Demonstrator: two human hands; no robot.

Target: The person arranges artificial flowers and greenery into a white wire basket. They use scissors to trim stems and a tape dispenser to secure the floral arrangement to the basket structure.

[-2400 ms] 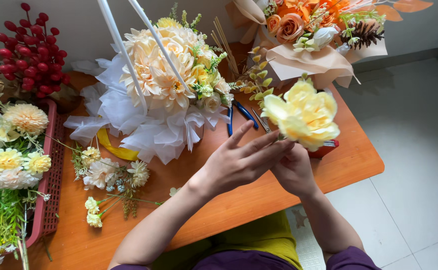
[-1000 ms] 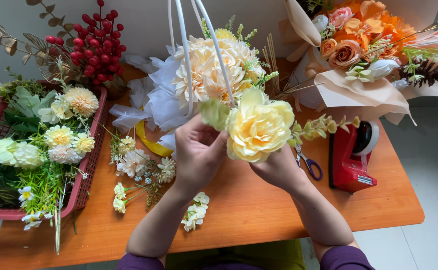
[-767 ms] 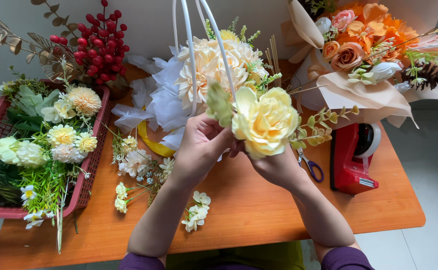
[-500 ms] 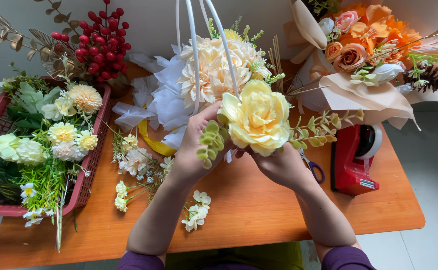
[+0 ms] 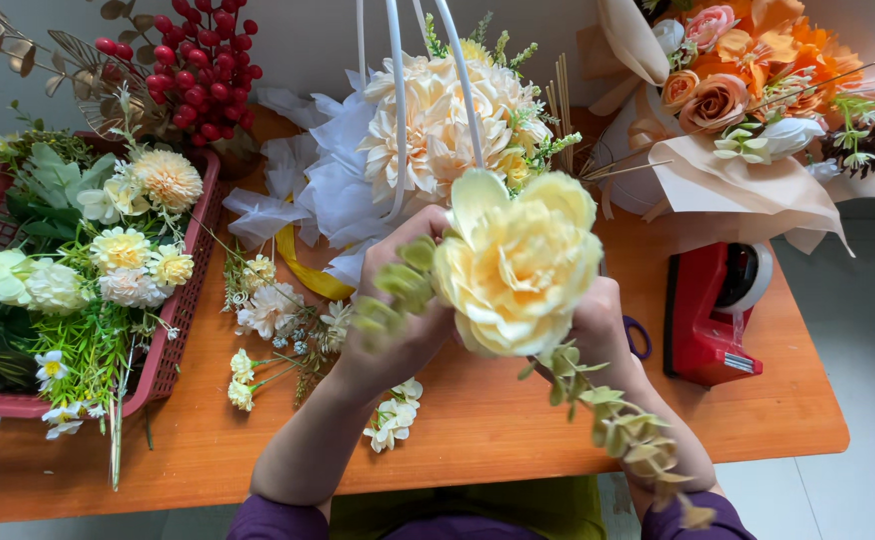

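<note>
Head view. Above the orange table (image 5: 478, 440), both hands gather a loose stem cluster: the left hand (image 5: 398, 320) is closed round green leaf sprigs (image 5: 398, 285), the right hand (image 5: 598, 325) grips, apparently, the stem beneath the large yellow flower (image 5: 518, 265). The bunch looks unbound; the red tape dispenser (image 5: 708, 315) stands right of the flower, and loose small blooms (image 5: 278, 310) lie left of it.

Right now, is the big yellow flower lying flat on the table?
No, the big yellow flower is held up above the orange table between the left hand and the right hand.
</note>
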